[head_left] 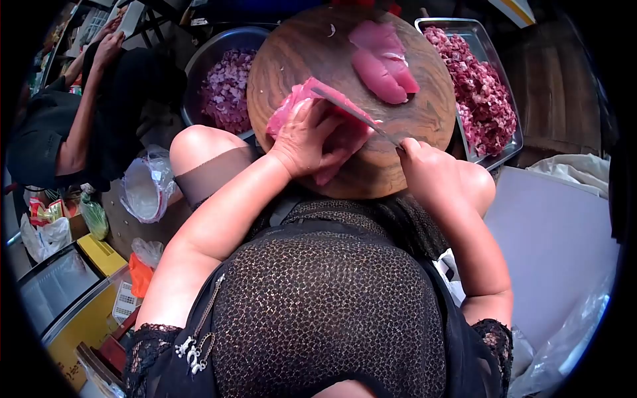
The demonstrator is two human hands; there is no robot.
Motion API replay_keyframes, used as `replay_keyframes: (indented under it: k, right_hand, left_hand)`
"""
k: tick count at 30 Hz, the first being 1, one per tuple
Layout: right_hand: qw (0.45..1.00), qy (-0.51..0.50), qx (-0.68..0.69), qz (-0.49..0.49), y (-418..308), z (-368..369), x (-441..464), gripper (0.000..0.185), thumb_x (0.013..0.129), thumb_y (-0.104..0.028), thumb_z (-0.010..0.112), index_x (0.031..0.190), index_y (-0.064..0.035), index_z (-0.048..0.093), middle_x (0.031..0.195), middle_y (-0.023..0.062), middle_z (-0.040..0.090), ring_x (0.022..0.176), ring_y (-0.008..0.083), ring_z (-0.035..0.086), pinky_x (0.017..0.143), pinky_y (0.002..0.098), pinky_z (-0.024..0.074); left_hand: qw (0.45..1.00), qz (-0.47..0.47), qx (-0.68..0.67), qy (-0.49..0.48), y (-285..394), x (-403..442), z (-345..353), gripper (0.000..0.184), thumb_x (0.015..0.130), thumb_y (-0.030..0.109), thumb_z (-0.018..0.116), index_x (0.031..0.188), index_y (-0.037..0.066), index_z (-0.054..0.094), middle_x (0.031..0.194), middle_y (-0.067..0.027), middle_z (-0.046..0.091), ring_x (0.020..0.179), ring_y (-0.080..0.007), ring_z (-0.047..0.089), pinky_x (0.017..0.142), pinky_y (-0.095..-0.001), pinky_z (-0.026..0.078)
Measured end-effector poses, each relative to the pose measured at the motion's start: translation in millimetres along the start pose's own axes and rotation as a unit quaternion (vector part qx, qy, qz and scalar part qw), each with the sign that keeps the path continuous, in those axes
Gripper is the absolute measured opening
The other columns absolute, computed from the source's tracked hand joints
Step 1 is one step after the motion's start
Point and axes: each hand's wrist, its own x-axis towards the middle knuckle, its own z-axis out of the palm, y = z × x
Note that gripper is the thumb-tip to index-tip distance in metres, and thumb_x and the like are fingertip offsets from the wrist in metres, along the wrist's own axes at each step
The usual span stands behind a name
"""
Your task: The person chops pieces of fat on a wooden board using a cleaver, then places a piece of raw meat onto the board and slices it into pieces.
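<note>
A round wooden chopping block (285,60) stands in front of me. My left hand (306,139) presses on a slab of pink raw meat (352,132) at the block's near left, its fingers bent over the top. My right hand (431,169) is closed round the handle of a knife (355,113). The blade points up and left and lies across the slab, just beyond my left fingers. Another piece of pink meat (381,63) rests at the far right of the block, apart from the knife.
Left of the block is a metal bowl (192,69) of diced meat; to its right, a metal tray (514,142) of chopped meat. Another person (76,126) sits at the far left, hands raised. A grey board (551,232) lies at the right, and bags (149,186) at the left.
</note>
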Motion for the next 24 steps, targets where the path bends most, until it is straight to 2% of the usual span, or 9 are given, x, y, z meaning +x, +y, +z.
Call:
replay_keyframes:
  k: [3,5,8,10,12,13,15,20,24]
  right_hand:
    - [1.0,-0.023,0.001,-0.008,-4.8,-3.6,0.2,0.005,0.088,-0.009,0.054,0.086,-0.0053,0.051,0.073,0.0142,0.063,0.069,0.0312,0.067,0.056,0.0433,0.0535]
    - [0.999,-0.05,-0.01,0.003,-13.5,-14.2,4.6,0.003,0.087,-0.007,0.053,0.086,-0.005,0.051,0.072,0.0145,0.062,0.069,0.0314,0.067,0.057,0.0433,0.0536]
    - [0.995,-0.095,-0.025,0.017,-21.5,-19.2,14.1,0.002,0.086,-0.004,0.053,0.086,-0.0041,0.05,0.072,0.0153,0.062,0.069,0.0323,0.067,0.058,0.0442,0.0539]
    - [0.992,-0.118,-0.031,0.016,-23.5,-23.3,24.3,0.003,0.085,-0.003,0.052,0.086,-0.0035,0.05,0.072,0.0158,0.062,0.069,0.033,0.067,0.058,0.045,0.054]
    - [0.987,-0.153,-0.028,0.035,-24.9,-29.7,36.9,0.013,0.094,-0.016,0.05,0.088,-0.0046,0.053,0.074,0.0153,0.067,0.069,0.0337,0.068,0.058,0.0454,0.0525]
    - [0.986,-0.159,-0.027,0.035,-24.8,-27.5,42.7,0.013,0.094,-0.016,0.05,0.088,-0.0046,0.053,0.074,0.0153,0.067,0.069,0.0337,0.068,0.058,0.0454,0.0525]
    - [0.985,-0.171,-0.003,0.008,-21.4,-20.1,57.7,0.006,0.083,-0.002,0.053,0.089,-0.0004,0.051,0.076,0.0195,0.064,0.071,0.0378,0.067,0.06,0.0476,0.054]
    - [0.988,-0.132,0.055,-0.053,-25.0,-0.5,103.1,0.007,0.082,-0.004,0.054,0.086,-0.0002,0.058,0.072,0.0183,0.066,0.071,0.036,0.068,0.06,0.0453,0.0544]
    - [0.984,-0.159,0.067,-0.039,-46.4,33.7,157.8,0.019,0.085,-0.01,0.057,0.1,-0.0015,0.066,0.083,0.0201,0.07,0.08,0.0361,0.069,0.071,0.0441,0.0565]
  left_hand:
    - [1.0,-0.001,0.015,0.016,1.6,-0.2,-3.8,0.058,0.071,0.046,0.073,0.12,0.015,0.062,0.129,-0.0167,0.048,0.12,-0.04,0.044,0.104,-0.0514,0.038]
    - [0.999,-0.035,-0.014,-0.017,2.9,-0.6,-4.6,0.066,0.068,0.046,0.075,0.126,0.016,0.062,0.14,-0.019,0.043,0.134,-0.0417,0.035,0.115,-0.0546,0.027]
    - [1.0,-0.022,0.002,0.01,3.2,-0.8,-3.2,0.067,0.068,0.049,0.074,0.126,0.016,0.062,0.139,-0.0185,0.045,0.135,-0.0406,0.034,0.115,-0.0542,0.025]
    - [0.999,-0.014,0.018,0.024,4.4,0.4,-5.5,0.064,0.07,0.048,0.072,0.125,0.016,0.061,0.134,-0.0165,0.048,0.128,-0.0391,0.04,0.111,-0.0529,0.029]
    - [0.999,-0.002,0.037,0.037,1.3,2.9,-5.7,0.06,0.072,0.046,0.071,0.124,0.017,0.06,0.128,-0.0145,0.051,0.12,-0.0376,0.045,0.107,-0.0515,0.033]
    - [0.999,-0.012,0.015,0.031,0.2,2.8,-4.4,0.06,0.072,0.046,0.07,0.123,0.017,0.061,0.128,-0.014,0.051,0.12,-0.0369,0.045,0.107,-0.0511,0.033]
    - [0.999,-0.023,-0.013,0.021,-0.8,1.3,-2.6,0.06,0.071,0.045,0.07,0.123,0.016,0.061,0.129,-0.0135,0.051,0.121,-0.0362,0.045,0.108,-0.0507,0.033]
    - [0.999,-0.036,-0.038,0.008,-4.1,-0.4,0.8,0.062,0.068,0.043,0.074,0.121,0.016,0.063,0.128,-0.0134,0.051,0.121,-0.0358,0.045,0.109,-0.0499,0.032]
    - [0.998,-0.044,-0.009,0.032,-0.2,-2.4,3.8,0.058,0.069,0.042,0.074,0.117,0.013,0.062,0.128,-0.0121,0.047,0.12,-0.0346,0.045,0.105,-0.0465,0.035]
